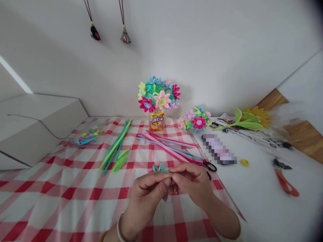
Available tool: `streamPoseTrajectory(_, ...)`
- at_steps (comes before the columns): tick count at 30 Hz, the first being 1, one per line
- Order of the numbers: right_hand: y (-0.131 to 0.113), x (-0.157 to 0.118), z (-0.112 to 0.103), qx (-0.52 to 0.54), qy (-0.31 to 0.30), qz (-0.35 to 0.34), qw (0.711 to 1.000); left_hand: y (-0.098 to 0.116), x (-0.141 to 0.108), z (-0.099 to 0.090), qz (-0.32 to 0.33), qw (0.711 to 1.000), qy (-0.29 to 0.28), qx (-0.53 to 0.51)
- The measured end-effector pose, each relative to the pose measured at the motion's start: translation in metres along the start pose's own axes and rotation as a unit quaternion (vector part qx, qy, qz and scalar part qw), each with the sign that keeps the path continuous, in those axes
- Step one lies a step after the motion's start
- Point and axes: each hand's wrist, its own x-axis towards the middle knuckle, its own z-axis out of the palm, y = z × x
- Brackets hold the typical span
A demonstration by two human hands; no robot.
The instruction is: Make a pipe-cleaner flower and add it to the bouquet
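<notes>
Above red-checked cloth (63,191), hands (145,198) (193,183) pinch (fingertips (168,182) meeting).

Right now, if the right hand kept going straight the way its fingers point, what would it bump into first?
The left hand comes first, because the fingertips of the right hand already meet it. A teal pipe-cleaner loop shows just beyond them, but the depth is hard to judge.

My fingers (184,170) hide whatever they pinch, and only the top of a teal fuzzy pipe-cleaner loop (158,169) shows above them. A pale oblong object (219,149) on the white tabletop (252,198) is pixelated past telling, a white fluffy shape (285,112) at right is blurred, and the small printed papers (242,129) are too tiny to read.
</notes>
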Motion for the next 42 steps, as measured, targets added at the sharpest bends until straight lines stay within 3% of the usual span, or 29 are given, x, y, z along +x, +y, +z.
streamPoseTrajectory(7, -0.001, 0.005, 0.001, -0.019, 0.006, 0.033, 0.999, -0.002, 0.003, 0.001, -0.033, 0.999, 0.005, 0.016)
streamPoseTrajectory(12, 0.000, 0.003, 0.000, 0.017, -0.014, 0.008, 1.000, -0.006, 0.001, 0.001, -0.020, 0.999, -0.001, -0.049)
streamPoseTrajectory(27, 0.000, 0.000, 0.001, 0.015, -0.009, 0.000, 1.000, -0.008, -0.001, 0.002, -0.005, 1.000, 0.010, -0.027)
streamPoseTrajectory(38, 0.000, -0.005, 0.003, -0.021, -0.022, -0.075, 0.997, -0.010, -0.001, 0.002, -0.001, 1.000, 0.004, -0.026)
streamPoseTrajectory(42, -0.002, -0.005, 0.000, -0.098, -0.018, -0.117, 0.988, -0.010, -0.002, 0.002, 0.004, 1.000, 0.016, -0.023)
